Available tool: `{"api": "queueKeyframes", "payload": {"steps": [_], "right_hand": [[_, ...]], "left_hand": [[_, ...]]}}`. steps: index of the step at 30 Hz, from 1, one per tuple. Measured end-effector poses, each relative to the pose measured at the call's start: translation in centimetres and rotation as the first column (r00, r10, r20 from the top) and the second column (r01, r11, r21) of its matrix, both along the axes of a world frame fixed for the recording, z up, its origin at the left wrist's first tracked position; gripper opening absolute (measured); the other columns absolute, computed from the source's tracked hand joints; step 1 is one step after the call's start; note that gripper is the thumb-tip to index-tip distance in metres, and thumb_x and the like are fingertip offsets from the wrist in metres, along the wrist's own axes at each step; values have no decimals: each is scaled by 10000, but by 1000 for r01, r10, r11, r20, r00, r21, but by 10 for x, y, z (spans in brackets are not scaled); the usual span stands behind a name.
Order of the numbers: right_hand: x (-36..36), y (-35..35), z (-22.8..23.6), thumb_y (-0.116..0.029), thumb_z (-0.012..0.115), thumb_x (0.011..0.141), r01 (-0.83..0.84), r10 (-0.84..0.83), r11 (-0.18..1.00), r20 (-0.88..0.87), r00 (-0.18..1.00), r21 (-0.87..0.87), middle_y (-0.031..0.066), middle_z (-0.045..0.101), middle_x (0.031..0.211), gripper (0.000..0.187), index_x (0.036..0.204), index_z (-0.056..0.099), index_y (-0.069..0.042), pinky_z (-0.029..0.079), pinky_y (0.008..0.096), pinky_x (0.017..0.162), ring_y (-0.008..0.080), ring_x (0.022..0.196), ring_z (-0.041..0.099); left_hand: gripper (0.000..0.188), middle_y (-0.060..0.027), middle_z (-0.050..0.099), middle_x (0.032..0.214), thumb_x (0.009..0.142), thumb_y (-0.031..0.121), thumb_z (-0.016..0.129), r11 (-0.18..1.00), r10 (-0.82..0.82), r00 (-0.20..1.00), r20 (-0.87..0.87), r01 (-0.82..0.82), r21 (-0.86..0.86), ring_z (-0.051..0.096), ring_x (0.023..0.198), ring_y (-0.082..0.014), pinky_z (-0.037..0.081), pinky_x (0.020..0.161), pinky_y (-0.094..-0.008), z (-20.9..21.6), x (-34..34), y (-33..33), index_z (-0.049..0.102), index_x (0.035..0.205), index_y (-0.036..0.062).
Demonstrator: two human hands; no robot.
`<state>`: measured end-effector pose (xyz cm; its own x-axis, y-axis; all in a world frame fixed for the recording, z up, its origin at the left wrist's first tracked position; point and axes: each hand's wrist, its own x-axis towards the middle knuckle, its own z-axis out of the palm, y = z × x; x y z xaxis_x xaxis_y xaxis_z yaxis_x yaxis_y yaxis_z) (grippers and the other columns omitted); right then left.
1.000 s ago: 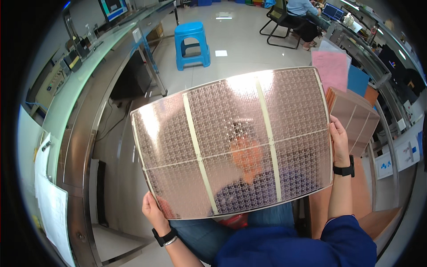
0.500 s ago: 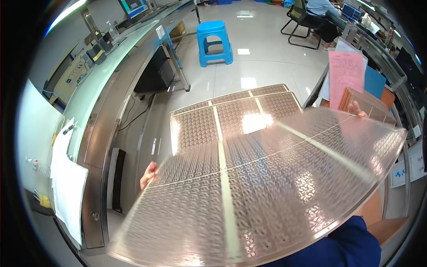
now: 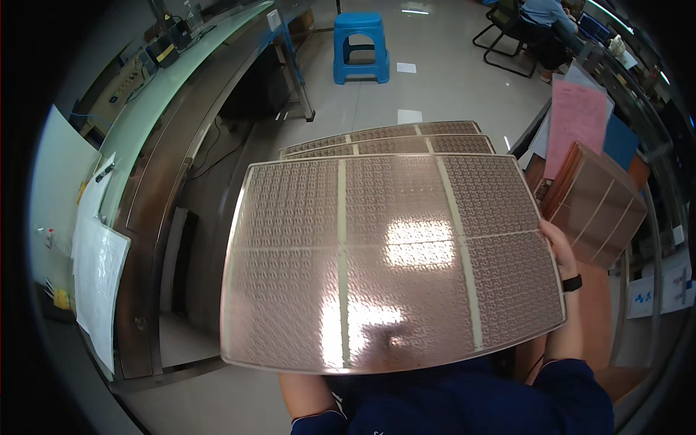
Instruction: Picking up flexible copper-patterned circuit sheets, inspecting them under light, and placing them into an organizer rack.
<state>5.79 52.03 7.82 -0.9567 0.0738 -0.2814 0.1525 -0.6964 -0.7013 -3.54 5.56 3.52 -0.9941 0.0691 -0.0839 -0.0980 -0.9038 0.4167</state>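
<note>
A large copper-coloured circuit board panel (image 3: 406, 290) with rows of small repeated patterns and pale strips is held up in front of me, tilted, with bright light reflecting off it. My right hand (image 3: 557, 245) is closed on its right edge, and a black band circles that wrist. My left forearm comes up from below and passes behind the panel, which hides my left hand. Beyond the panel's far edge lie further panels (image 3: 457, 143) of the same kind, mostly covered by the one I hold.
At the right, a stack of copper panels (image 3: 598, 210) leans beside a pink sheet (image 3: 578, 119) and a blue folder (image 3: 622, 141). A long workbench (image 3: 156, 145) runs along the left. Ahead are a blue stool (image 3: 361, 47) and a seated person (image 3: 544, 18).
The held panel has swung from a slanted, motion-blurred pose to a steadier one facing me, covering more of the panels behind. My left hand has gone from sight behind it.
</note>
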Motion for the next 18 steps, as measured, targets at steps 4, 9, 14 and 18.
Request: {"api": "queueKeyframes", "payload": {"steps": [4, 9, 14, 18], "right_hand": [[-4, 0, -42, -215, 402, 946, 8, -8, 999, -13, 1000, 43, 108, 611, 1029, 317, 1111, 530, 24, 510, 257, 714, 153, 842, 614], [-12, -69, -71, -148, 432, 930, 183, -182, 983, -61, 981, 1, 79, 590, 1076, 270, 1158, 501, -21, 471, 306, 828, 172, 963, 575], [2, -131, -68, -172, 463, 920, 115, -117, 990, -9, 993, -77, 78, 539, 1159, 275, 1161, 479, -41, 424, 353, 931, 211, 1073, 525], [3, -82, -58, -390, 418, 917, 163, -190, 969, -140, 972, -183, 140, 474, 1255, 523, 1289, 382, -23, 393, 438, 957, 266, 1150, 465]], "left_hand": [[469, -99, 454, 1280, 944, 398, 312, 999, 47, 991, -128, -50, -20, 448, 1168, -231, 306, 1043, -405, -57, 21, 8, 422, 1242, 53], [475, -110, 407, 1323, 964, 354, 282, 988, 156, 988, -21, -156, -2, 394, 1210, -250, 301, 1029, -399, 7, 36, 71, 331, 1310, 33], [437, -130, 430, 1278, 943, 185, 395, 948, 96, 995, -38, -103, -301, 448, 1151, -237, 352, 985, -365, 4, 48, 90, 277, 1333, 28], [423, -121, 463, 1245, 940, 180, 404, 947, 64, 997, -49, -77, -311, 484, 1101, -217, 382, 945, -345, 5, 41, 65, 301, 1318, 20]]}}
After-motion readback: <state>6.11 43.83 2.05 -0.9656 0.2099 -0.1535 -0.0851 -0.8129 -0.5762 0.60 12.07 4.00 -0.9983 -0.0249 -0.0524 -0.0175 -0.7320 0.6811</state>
